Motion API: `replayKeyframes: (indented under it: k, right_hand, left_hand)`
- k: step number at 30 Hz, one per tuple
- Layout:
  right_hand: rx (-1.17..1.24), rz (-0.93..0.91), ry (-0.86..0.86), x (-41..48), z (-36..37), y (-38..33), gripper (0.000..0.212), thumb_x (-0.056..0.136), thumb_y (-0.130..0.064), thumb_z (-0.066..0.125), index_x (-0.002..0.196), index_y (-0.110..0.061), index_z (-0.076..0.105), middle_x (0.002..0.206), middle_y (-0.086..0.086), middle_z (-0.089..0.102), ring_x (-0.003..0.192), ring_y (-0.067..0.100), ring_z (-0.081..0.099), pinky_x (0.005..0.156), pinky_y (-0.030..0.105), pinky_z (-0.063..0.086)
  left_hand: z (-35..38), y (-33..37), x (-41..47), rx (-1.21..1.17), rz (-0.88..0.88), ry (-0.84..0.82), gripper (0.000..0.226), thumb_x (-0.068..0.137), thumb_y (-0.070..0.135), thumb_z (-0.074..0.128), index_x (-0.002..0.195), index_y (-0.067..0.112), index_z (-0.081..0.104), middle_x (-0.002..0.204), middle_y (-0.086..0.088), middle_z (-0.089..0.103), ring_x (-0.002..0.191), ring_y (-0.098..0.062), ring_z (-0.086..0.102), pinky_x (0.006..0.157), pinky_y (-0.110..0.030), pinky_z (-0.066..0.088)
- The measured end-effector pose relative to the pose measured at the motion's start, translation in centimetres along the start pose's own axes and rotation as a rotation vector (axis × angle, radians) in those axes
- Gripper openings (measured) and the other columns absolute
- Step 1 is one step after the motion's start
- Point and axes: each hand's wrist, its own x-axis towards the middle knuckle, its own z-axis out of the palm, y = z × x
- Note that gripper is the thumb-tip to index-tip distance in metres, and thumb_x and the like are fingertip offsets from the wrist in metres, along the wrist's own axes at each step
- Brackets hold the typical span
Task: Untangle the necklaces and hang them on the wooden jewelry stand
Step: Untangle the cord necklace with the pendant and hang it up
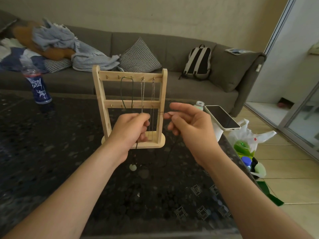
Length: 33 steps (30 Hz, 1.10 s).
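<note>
Centre of frame: wooden jewelry stand (120, 102), upright on the dark desk (51, 152). I count a green cord (122, 90) and two silver chains (142, 94) on its top rail. In front: black cord necklace (160, 113), pinched taut between the left hand (131, 128) and right hand (188, 125), fingers curled. Its pale pendant (133, 167) shows lower centre.

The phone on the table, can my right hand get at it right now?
Probably yes: the phone lies close beside the right hand, nothing between them, though its fingers pinch the black cord.
</note>
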Motion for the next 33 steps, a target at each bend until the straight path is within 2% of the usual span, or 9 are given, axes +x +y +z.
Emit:
replayKeyframes:
  k: [3, 5, 10, 12, 16, 22, 25, 29, 33]
  right_hand:
    - [-0.204, -0.117, -0.069, -0.1, 0.4, 0.5, 0.037, 0.1, 0.008, 0.061, 0.13, -0.013, 0.069, 0.104, 0.002, 0.081, 0.09, 0.016, 0.077, 0.08, 0.027, 0.062]
    - [-0.24, -0.143, -0.104, -0.3, 0.7, 0.5, 0.042, 0.098, 0.007, 0.065, 0.133, -0.014, 0.066, 0.103, -0.001, 0.081, 0.097, 0.015, 0.078, 0.088, 0.033, 0.064]
    - [-0.329, -0.188, -0.05, -0.5, 1.1, 0.6, 0.053, 0.091, 0.004, 0.072, 0.135, -0.023, 0.064, 0.103, -0.004, 0.078, 0.093, 0.021, 0.076, 0.086, 0.04, 0.065]
    - [-0.384, -0.194, 0.006, -0.4, 1.1, 0.8, 0.051, 0.092, 0.001, 0.072, 0.134, -0.027, 0.064, 0.104, -0.006, 0.075, 0.088, 0.023, 0.073, 0.083, 0.039, 0.065]
    - [-0.482, -0.195, 0.093, -0.3, 1.4, 0.7, 0.035, 0.097, -0.008, 0.073, 0.129, -0.021, 0.072, 0.106, -0.013, 0.075, 0.093, 0.003, 0.072, 0.09, 0.021, 0.061]
    - [-0.587, -0.217, 0.115, -0.2, 1.5, 0.8, 0.02, 0.099, -0.02, 0.074, 0.119, -0.021, 0.079, 0.1, -0.015, 0.077, 0.091, -0.004, 0.071, 0.088, 0.017, 0.06]
    - [-0.603, -0.237, 0.088, -0.2, 1.2, 0.7, 0.019, 0.099, -0.022, 0.075, 0.117, -0.023, 0.081, 0.1, -0.016, 0.079, 0.091, -0.004, 0.072, 0.088, 0.018, 0.06]
    - [-0.748, -0.349, 0.027, -0.7, 1.2, 0.8, 0.023, 0.099, -0.02, 0.076, 0.119, -0.027, 0.081, 0.103, -0.015, 0.08, 0.092, -0.001, 0.072, 0.088, 0.017, 0.059]
    - [-0.839, -0.429, 0.01, -0.9, 1.4, 0.9, 0.019, 0.1, -0.017, 0.073, 0.114, -0.024, 0.083, 0.091, -0.01, 0.08, 0.08, 0.004, 0.071, 0.079, 0.023, 0.06]
  left_hand:
    - [-0.1, 0.3, -0.3, -0.005, 0.137, -0.083, 0.025, 0.105, 0.028, 0.061, 0.091, 0.012, 0.075, 0.065, 0.001, 0.053, 0.073, -0.02, 0.057, 0.098, -0.056, 0.059]
    - [0.0, 0.5, -0.5, 0.015, 0.207, -0.103, 0.019, 0.102, 0.03, 0.066, 0.095, 0.019, 0.08, 0.069, 0.009, 0.064, 0.078, -0.014, 0.063, 0.089, -0.047, 0.059]
    - [-0.3, 0.5, -0.3, 0.118, 0.334, -0.033, 0.009, 0.099, 0.029, 0.073, 0.103, 0.027, 0.081, 0.088, 0.015, 0.078, 0.088, 0.004, 0.071, 0.082, -0.021, 0.05]
    - [-0.7, 0.4, 0.0, 0.149, 0.369, 0.023, 0.008, 0.099, 0.03, 0.074, 0.104, 0.029, 0.08, 0.092, 0.015, 0.078, 0.094, 0.003, 0.071, 0.085, -0.021, 0.052]
    - [-0.8, 0.0, 0.2, 0.166, 0.403, 0.113, 0.008, 0.099, 0.033, 0.073, 0.099, 0.028, 0.08, 0.085, 0.013, 0.075, 0.088, -0.003, 0.071, 0.084, -0.026, 0.054]
    - [-0.8, -0.2, 0.3, 0.223, 0.309, 0.121, 0.04, 0.106, 0.027, 0.058, 0.067, 0.015, 0.059, 0.054, 0.011, 0.049, 0.066, -0.012, 0.054, 0.073, -0.028, 0.04]
    - [-1.1, -0.2, 0.2, 0.226, 0.257, 0.057, 0.034, 0.107, 0.025, 0.049, 0.08, 0.016, 0.067, 0.068, 0.002, 0.062, 0.074, -0.017, 0.06, 0.076, -0.036, 0.046]
    - [-0.8, 0.3, -0.4, 0.224, 0.263, -0.158, 0.03, 0.109, 0.034, 0.049, 0.105, 0.025, 0.077, 0.081, 0.001, 0.077, 0.093, -0.013, 0.073, 0.098, -0.039, 0.051]
    - [-0.4, -0.1, -0.2, 0.226, 0.321, -0.197, 0.019, 0.099, 0.044, 0.07, 0.105, 0.029, 0.078, 0.08, 0.006, 0.074, 0.075, -0.004, 0.068, 0.079, -0.034, 0.058]
